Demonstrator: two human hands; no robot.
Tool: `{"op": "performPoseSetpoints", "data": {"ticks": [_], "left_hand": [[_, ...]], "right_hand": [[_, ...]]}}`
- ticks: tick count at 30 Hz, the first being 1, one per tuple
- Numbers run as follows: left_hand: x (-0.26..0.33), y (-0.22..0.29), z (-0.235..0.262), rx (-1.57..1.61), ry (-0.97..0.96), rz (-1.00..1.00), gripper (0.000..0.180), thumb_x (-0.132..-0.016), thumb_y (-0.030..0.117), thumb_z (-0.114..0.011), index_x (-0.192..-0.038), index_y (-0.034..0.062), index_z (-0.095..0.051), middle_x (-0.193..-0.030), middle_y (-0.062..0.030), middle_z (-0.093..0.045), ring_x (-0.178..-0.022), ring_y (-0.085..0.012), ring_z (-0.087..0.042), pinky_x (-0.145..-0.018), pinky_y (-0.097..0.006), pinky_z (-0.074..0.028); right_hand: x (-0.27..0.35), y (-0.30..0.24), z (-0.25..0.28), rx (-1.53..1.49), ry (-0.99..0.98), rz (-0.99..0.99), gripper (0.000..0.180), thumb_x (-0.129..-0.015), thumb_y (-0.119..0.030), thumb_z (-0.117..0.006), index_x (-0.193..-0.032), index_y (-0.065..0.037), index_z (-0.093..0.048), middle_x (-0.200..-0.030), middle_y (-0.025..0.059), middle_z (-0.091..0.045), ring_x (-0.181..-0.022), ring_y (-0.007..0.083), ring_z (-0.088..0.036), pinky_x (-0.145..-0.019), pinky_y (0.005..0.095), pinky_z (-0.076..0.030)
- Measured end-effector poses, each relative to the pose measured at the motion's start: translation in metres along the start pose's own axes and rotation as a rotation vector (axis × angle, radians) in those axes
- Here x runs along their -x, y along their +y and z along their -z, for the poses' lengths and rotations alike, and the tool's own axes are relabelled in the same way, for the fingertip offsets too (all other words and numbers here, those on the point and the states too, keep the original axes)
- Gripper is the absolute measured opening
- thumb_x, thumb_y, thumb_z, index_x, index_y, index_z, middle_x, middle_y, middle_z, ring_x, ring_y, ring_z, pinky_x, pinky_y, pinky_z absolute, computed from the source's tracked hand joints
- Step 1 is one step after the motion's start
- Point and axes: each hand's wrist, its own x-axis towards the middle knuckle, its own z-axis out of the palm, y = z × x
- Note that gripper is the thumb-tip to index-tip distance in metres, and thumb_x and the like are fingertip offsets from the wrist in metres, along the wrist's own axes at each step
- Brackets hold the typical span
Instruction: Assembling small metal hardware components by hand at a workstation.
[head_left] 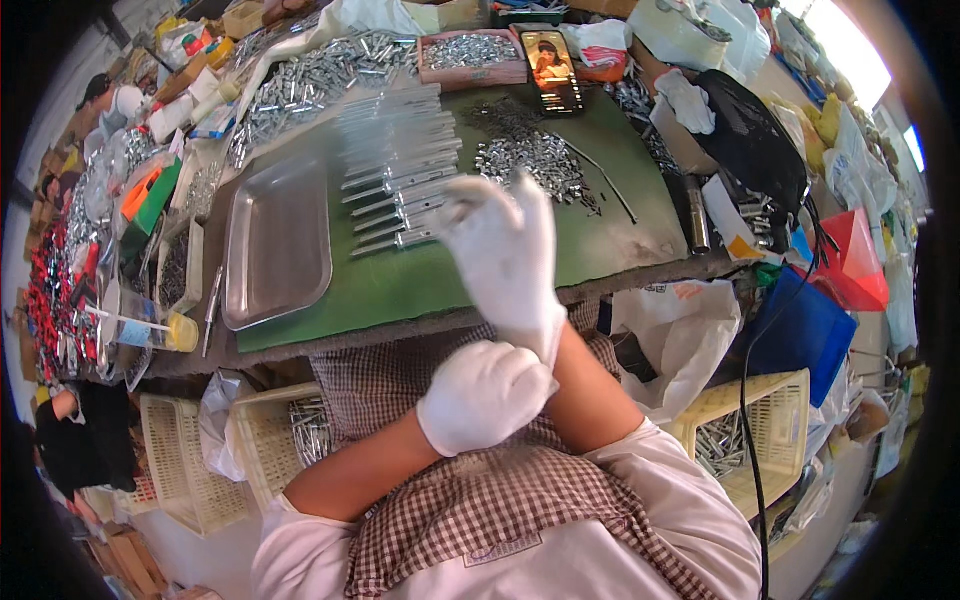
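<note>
Nearest, over the checked apron (480,500), the left hand (483,393) in a white glove is closed around the cuff at the right wrist, pinching the glove's edge. The right hand (503,247), also gloved in white, stands raised above the table (400,290) edge with fingers spread and loosely blurred, holding nothing. Two pale yellow plastic baskets (262,440) flank the knees, both holding metal parts. On the green table lie one empty steel tray (277,240) at left, a row of metal tubes (395,190) just beyond the raised hand, and a heap of small metal pieces (530,160). Farther back stand one pink box (470,60) of parts and one lit phone (551,68).
</note>
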Motion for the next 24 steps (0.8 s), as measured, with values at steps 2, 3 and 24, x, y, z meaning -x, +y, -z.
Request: {"op": "performPoseSetpoints", "data": {"ticks": [2,3,24], "left_hand": [[-0.001,-0.022,0.002,0.106,0.012,0.026,0.016,-0.082,0.021,-0.076,-0.094,0.0133,-0.069,-0.09,-0.0064,-0.065,-0.076,-0.0278,-0.065,-0.069,-0.043,-0.051],[-0.006,-0.037,0.018,0.133,-0.049,0.046,0.014,-0.083,0.022,-0.074,-0.093,0.0142,-0.069,-0.092,-0.0061,-0.065,-0.076,-0.0275,-0.065,-0.07,-0.043,-0.051],[-0.02,-0.136,0.028,-0.305,0.029,0.377,0.022,-0.088,0.015,-0.071,-0.107,0.0056,-0.065,-0.104,-0.0131,-0.065,-0.099,-0.035,-0.063,-0.087,-0.045,-0.051]], "right_hand": [[0.002,-0.02,0.0,0.606,0.051,0.265,0.039,-0.106,-0.033,-0.053,-0.102,0.002,-0.071,-0.091,0.0079,-0.069,-0.083,0.0206,-0.063,-0.085,0.0362,-0.05],[0.005,-0.035,0.004,0.967,0.062,0.401,0.028,-0.103,-0.026,-0.061,-0.1,0.0,-0.072,-0.092,0.0087,-0.07,-0.083,0.0203,-0.064,-0.082,0.0347,-0.052],[0.027,-0.082,0.04,1.535,0.184,0.132,0.009,-0.096,-0.011,-0.064,-0.097,-0.002,-0.062,-0.082,0.006,-0.063,-0.071,0.0133,-0.059,-0.069,0.0283,-0.05]]}}
